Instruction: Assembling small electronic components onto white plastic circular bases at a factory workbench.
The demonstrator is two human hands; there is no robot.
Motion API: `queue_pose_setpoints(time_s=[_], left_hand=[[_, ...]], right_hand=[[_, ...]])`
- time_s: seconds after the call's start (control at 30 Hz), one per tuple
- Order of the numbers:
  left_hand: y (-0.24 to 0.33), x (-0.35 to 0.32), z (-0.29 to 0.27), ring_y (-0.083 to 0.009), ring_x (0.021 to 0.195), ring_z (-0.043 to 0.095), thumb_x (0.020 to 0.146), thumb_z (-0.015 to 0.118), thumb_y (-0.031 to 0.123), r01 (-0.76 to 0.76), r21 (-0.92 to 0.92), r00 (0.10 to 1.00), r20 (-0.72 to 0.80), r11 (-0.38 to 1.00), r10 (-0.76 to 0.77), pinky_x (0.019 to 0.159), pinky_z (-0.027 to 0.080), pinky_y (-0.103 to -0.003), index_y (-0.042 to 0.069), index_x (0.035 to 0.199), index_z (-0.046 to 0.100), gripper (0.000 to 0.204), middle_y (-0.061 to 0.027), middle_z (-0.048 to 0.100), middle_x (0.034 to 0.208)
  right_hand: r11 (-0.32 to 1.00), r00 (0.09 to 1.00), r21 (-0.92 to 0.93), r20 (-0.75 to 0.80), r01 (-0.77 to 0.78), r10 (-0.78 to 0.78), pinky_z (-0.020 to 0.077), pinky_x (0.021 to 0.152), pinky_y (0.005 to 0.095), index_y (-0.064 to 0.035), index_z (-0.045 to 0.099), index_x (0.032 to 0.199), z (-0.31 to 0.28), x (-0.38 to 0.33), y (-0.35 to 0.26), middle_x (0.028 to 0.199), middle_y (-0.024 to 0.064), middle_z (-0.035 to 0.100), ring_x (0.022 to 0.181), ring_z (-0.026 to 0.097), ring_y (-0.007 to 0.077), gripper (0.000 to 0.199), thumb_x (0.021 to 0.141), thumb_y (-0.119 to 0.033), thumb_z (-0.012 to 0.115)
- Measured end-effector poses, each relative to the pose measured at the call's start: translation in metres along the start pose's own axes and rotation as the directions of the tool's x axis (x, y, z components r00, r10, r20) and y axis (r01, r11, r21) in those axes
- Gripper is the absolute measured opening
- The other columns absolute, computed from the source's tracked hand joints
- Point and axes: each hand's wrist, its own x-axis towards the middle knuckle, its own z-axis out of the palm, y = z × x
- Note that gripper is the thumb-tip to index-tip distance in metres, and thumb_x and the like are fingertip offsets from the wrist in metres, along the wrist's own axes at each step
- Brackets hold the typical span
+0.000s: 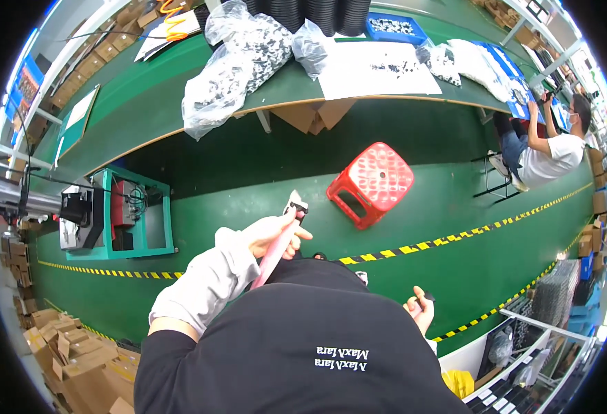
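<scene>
My left hand [276, 236] is closed round a long pink thing [270, 263] in front of my body. At its far end, past my fingers, sits a white and black head [295, 205]; its exact kind I cannot make out. Lower right, beside my body, my right hand [421, 314] is held apart from the left. Its fingers are curled on a small black piece [429, 297], mostly hidden in the grip. Beyond both hands a red plastic stool [379, 178] stands on the green floor.
A long green workbench [155, 114] carries clear bags of black and white parts [265, 52], a white sheet [376, 72] and a blue tray [396, 27]. At left stands a teal machine frame [169, 224]. A seated person [548, 155] works at far right. Cardboard boxes [86, 359] lie lower left.
</scene>
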Motion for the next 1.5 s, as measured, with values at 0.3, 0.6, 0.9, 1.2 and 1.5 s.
queue_pose_setpoints(time_s=[0.3, 0.6, 0.9, 1.2, 1.5], left_hand=[[0.071, 0.079, 0.018, -0.0023, 0.041, 0.031, 0.096, 0.041, 0.054, 0.232, 0.214, 0.970, 0.024, 0.949, -0.242, 0.034, 0.026, -0.018, 0.007, 0.101, 0.056, 0.049, 0.0059, 0.044, 0.059], [0.142, 0.190, 0.013, -0.0027, 0.067, 0.051, 0.095, 0.052, 0.029, -0.097, 0.608, 0.870, 0.436, 0.788, -0.229, 0.061, 0.042, -0.019, 0.007, 0.109, 0.065, 0.029, 0.0042, 0.063, 0.082], [0.265, 0.217, -0.011, -0.0117, 0.088, 0.055, 0.093, 0.055, 0.009, -0.707, 0.654, 0.641, 0.754, 0.268, -0.147, 0.081, 0.046, -0.026, 0.002, 0.096, 0.062, 0.010, -0.0046, 0.050, 0.103], [0.301, 0.190, 0.050, -0.0057, 0.055, 0.049, 0.100, 0.045, 0.025, -0.113, 0.588, 0.910, 0.385, 0.801, -0.155, 0.053, 0.044, -0.021, 0.008, 0.087, 0.050, 0.022, 0.0024, 0.052, 0.073], [0.278, 0.217, 0.051, -0.0040, 0.061, 0.051, 0.098, 0.050, 0.022, -0.233, 0.760, 0.839, 0.472, 0.606, -0.269, 0.058, 0.047, -0.021, 0.007, 0.101, 0.057, 0.016, 0.0020, 0.057, 0.077]], right_hand=[[0.985, 0.995, 0.144, 0.054, -0.094, 0.087, 0.0236, 0.038, 0.0258, -0.0112, 0.050, 0.105, 0.057, 0.026, 0.008, 0.064, 0.0022, 0.043, 0.042, 0.032, 0.0112, 0.037, 0.094, -0.044, 0.035], [0.993, 0.984, 0.007, 0.136, 0.116, -0.116, 0.0281, 0.046, 0.0188, -0.0040, 0.044, 0.130, 0.177, 0.056, -0.027, 0.072, -0.0018, 0.041, 0.052, 0.034, 0.0055, 0.041, 0.092, -0.015, 0.058], [0.633, 0.764, -0.717, -0.224, 0.292, -0.606, 0.0349, 0.058, 0.0210, -0.0020, 0.057, 0.123, 0.269, 0.096, -0.019, 0.079, -0.0020, 0.044, 0.062, 0.036, 0.0063, 0.053, 0.074, -0.011, 0.074], [0.566, 0.752, -0.755, -0.152, 0.330, -0.642, 0.0377, 0.059, 0.0224, -0.0014, 0.059, 0.121, 0.286, 0.102, -0.031, 0.076, 0.0009, 0.043, 0.062, 0.038, 0.0093, 0.051, 0.075, -0.016, 0.075], [0.528, 0.848, -0.764, 0.046, 0.371, -0.528, 0.0398, 0.058, 0.0225, -0.0010, 0.054, 0.125, 0.296, 0.109, -0.030, 0.084, 0.0029, 0.050, 0.060, 0.040, 0.0103, 0.054, 0.078, -0.019, 0.074]])
